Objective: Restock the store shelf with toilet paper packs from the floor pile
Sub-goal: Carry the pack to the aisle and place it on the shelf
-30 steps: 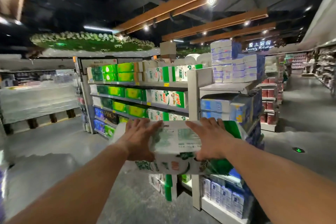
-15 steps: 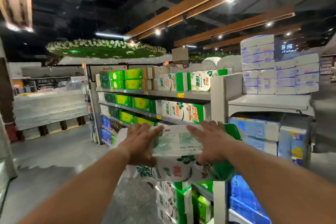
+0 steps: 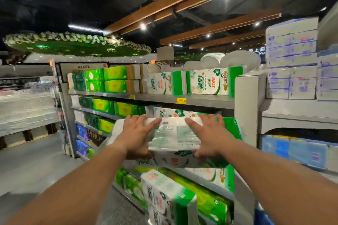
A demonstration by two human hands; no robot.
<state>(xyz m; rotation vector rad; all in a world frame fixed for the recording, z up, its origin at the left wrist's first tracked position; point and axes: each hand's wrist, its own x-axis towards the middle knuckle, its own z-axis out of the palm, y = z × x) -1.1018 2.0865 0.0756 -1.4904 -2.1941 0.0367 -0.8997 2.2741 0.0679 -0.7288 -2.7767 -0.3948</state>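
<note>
I hold a white and green toilet paper pack flat in front of me with both hands. My left hand grips its left part, fingers over the top and thumb underneath. My right hand grips its right part the same way. The pack is level with the second shelf of the grey store rack, right in front of a matching pack that sits there. More matching packs stand on the top shelf.
A grey upright panel ends the rack on the right; beyond it are shelves of blue and white packs. Green packs fill the rack's left part. Another white-green pack stands low in front. Open aisle floor lies left.
I have come closer to the rack and lifted the pack, from the lower shelves up to the second shelf's opening. Both hands keep the same grip.
</note>
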